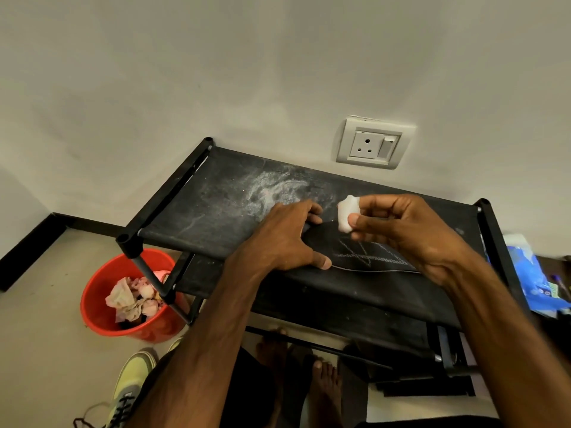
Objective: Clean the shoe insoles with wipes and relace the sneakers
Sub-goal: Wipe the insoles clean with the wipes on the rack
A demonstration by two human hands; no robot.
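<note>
A black insole [367,254] with a dotted white pattern lies flat on the top shelf of a black fabric shoe rack [216,211]. My left hand [287,239] grips the insole's left end, fingers over its far edge and thumb on its near edge. Just above the insole, my right hand [401,223] pinches a crumpled white wipe [345,218] between thumb and fingers. A yellow-green sneaker [131,384] with dark laces stands on the floor at the lower left, partly hidden by my left arm.
A red bucket [102,307] of used wipes stands on the floor left of the rack. A blue packet [531,279] lies at the right edge. A wall socket [374,143] sits above the rack. White dust marks the shelf's left half. My bare feet [321,381] are under the rack.
</note>
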